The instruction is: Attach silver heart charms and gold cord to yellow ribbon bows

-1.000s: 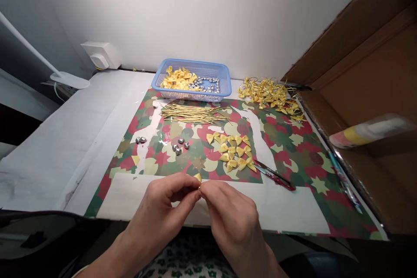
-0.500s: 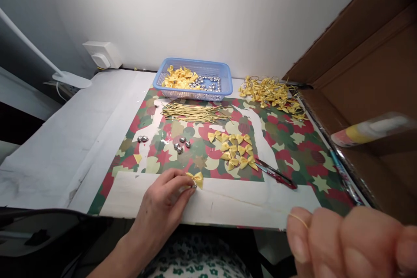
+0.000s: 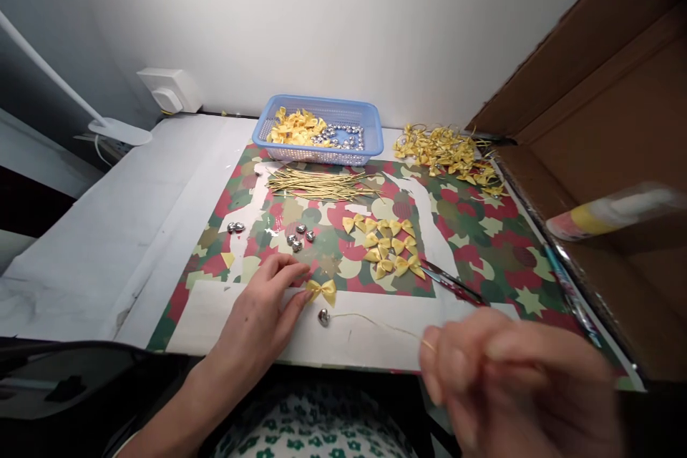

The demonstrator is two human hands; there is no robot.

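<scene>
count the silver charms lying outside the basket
7 silver charms: two on the mat's left, four clustered mid-mat, one on the gold thread by the left hand. The cluster may hide more.

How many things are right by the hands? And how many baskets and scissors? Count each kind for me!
yellow bow under the left hand fingertips: 1
silver charm beside it: 1
gold thread running to the right hand: 1
red-handled scissors: 1
blue basket: 1
Total: 5

left hand (image 3: 261, 309) palm down, outstretched | right hand (image 3: 504, 372) held high — blurred, pinched
</scene>
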